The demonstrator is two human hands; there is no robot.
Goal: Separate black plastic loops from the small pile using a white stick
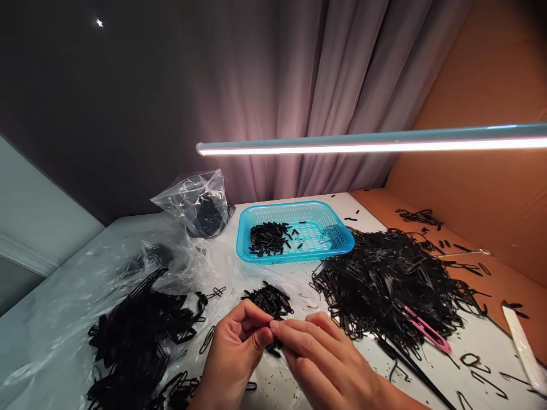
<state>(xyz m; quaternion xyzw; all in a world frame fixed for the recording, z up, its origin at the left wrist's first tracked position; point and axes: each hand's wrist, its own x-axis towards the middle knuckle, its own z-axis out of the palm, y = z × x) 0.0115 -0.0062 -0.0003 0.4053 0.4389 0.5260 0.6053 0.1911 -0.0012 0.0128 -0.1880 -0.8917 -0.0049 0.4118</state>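
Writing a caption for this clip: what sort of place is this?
Probably a makeshift handwork bench for small parts, perhaps at home: a heap of black looped pieces, a blue plastic basket holding more black bits, and a bare tube light rigged in front of a curtain.

Basket (294, 206): turquoise plastic, smooth, lightly glossy;
Black loops (384, 285), right of the basket: smooth, shiny, probably plastic;
Bag (192, 196), behind the basket: clear polythene, crinkled, shiny;
Plastic sheet (55, 336), left of the basket: clear, creased, glossy;
Tabletop (367, 208), under the basket: white, smooth, faintly shiny;
Curtain (256, 85), behind the basket: pleated cloth, matt, soft sheen;
Panel (478, 142), right of the basket: brown cardboard, matt, smooth;
Handle (427, 330), right of the basket: pink plastic, glossy
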